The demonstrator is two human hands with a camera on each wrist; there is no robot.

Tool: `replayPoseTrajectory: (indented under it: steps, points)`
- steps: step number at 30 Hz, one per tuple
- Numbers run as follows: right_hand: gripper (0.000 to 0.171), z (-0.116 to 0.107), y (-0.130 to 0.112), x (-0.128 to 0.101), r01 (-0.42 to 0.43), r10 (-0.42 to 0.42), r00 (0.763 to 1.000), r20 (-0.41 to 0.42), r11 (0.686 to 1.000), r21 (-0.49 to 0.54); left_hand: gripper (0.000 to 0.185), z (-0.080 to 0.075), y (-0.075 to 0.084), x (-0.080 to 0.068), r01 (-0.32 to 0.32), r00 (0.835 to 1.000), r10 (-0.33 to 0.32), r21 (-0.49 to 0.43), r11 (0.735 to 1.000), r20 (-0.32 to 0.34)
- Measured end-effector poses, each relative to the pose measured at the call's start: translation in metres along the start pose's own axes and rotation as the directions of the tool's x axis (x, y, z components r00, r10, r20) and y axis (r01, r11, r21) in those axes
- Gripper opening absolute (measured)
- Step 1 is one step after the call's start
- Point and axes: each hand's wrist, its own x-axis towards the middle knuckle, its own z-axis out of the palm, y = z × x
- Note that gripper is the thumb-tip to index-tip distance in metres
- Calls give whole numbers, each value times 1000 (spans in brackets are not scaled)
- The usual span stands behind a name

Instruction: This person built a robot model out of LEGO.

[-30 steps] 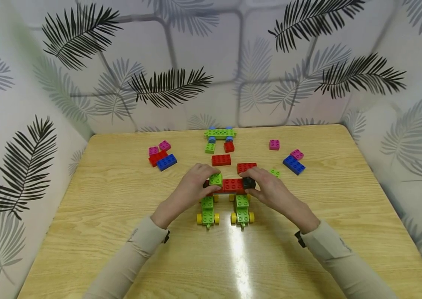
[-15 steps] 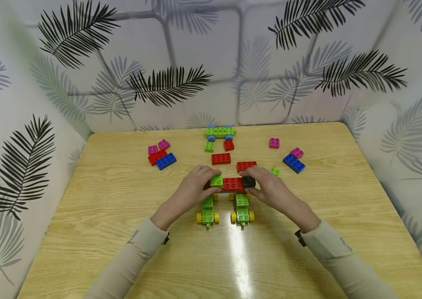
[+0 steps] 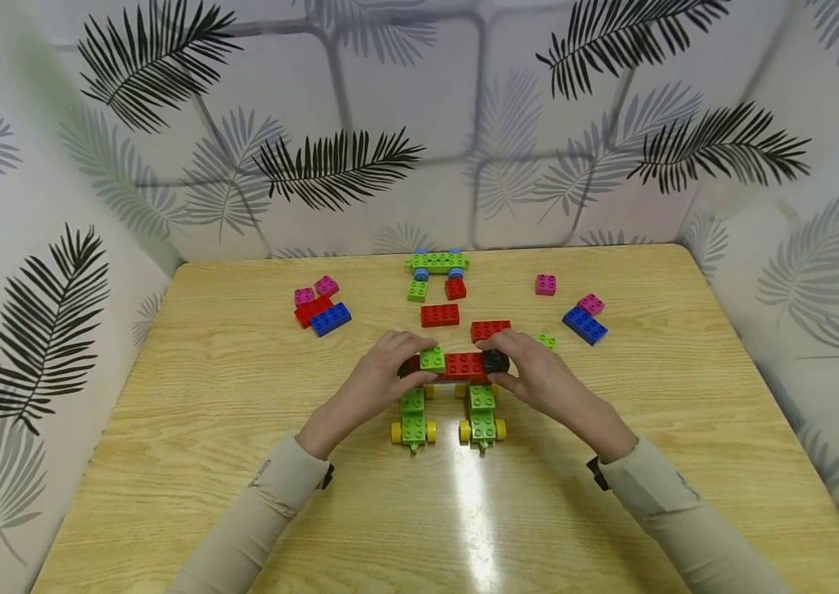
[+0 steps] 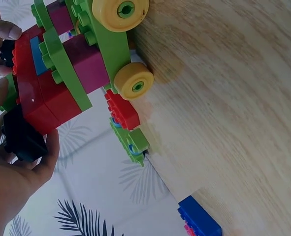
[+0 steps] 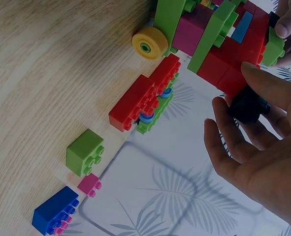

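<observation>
My left hand and right hand both hold the block car tight by its ends on the table.

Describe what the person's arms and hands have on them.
Both arms wear long, close-fitting beige sleeves that end at the wrists. A small black strap or device edge shows at each cuff. The left hand and right hand are bare: no gloves or rings are visible.

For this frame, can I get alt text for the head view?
Both hands, left hand and right hand, hold a red and green brick model with yellow wheels on a wooden table. Loose red, blue, pink and green bricks lie beyond it.
</observation>
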Motion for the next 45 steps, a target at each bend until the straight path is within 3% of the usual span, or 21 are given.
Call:
replayPoseTrajectory:
  steps: [7, 31, 38, 45]
  points:
    - [45, 1, 1, -1, 1, -1, 1000, -2, 1000, 9, 35, 2, 1, 4, -42, 999, 42, 19, 999, -25]
    - [46, 1, 1, -2, 8, -8, 1000, -3, 1000, 1, 35, 4, 0, 5, -52, 999, 52, 51, 997, 5]
    - [45, -1, 1, 0, 7, -7, 1000, -3, 1000, 12, 36, 3, 0, 5, -105, 994, 105, 119, 987, 2]
    - [45, -1, 1, 0, 10, -10, 1000, 2, 1000, 13, 35, 3, 0, 5, -86, 996, 86, 113, 990, 0]
